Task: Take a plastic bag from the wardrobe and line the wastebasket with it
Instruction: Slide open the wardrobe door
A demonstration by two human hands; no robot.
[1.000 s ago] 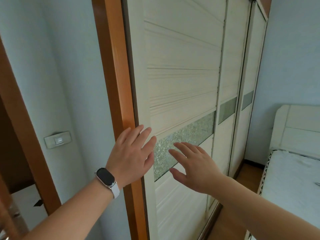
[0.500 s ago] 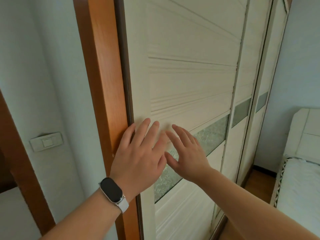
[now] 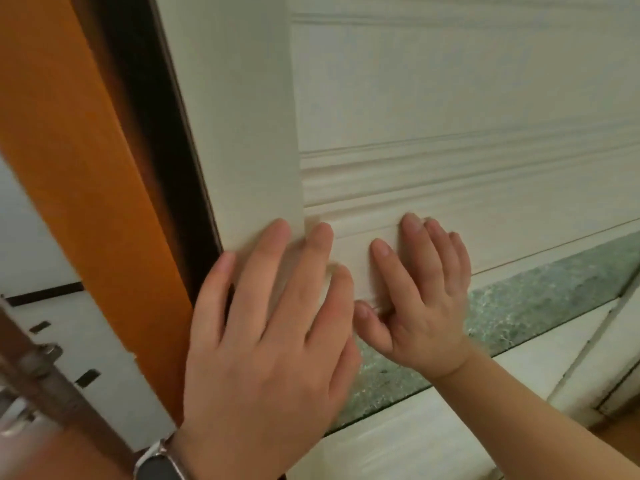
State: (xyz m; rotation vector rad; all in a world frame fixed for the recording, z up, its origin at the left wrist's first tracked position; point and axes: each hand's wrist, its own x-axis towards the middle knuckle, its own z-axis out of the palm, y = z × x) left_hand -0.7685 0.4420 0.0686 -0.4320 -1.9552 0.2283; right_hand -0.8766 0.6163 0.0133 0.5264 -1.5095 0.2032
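Item one, wardrobe door [image 3: 450, 98]: cream, with moulded horizontal ridges, filling most of my view at close range. Item two, glass strip [image 3: 540, 299]: green, textured, set across the door below the ridges and running out to the right. Item three, frame [image 3: 76, 150]: orange wood, upright at the left, with a dark strip between it and the door's edge. Item four, left hand [image 3: 263, 348]: open, palm flat against the door's left edge band, fingers [image 3: 273, 244] straight and spread, the little finger lying next to the dark strip. Item five, watch [image 3: 156, 462]: dark face, pale strap, on the left wrist at the bottom edge. Item six, right hand [image 3: 422, 306]: also open, gripping nothing, fingers [image 3: 412, 237] straight and pressed to the panel just above the glass strip, thumb held out towards the left hand. The two hands sit just beside each other; I cannot tell if they touch. Item seven, second door [image 3: 606, 358]: cream, at the far right, set behind the first. Item eight, brown door edge [image 3: 69, 403] with a metal latch [image 3: 41, 355], blurred, at lower left. The door hides the wardrobe's inside, so I cannot place the bag.
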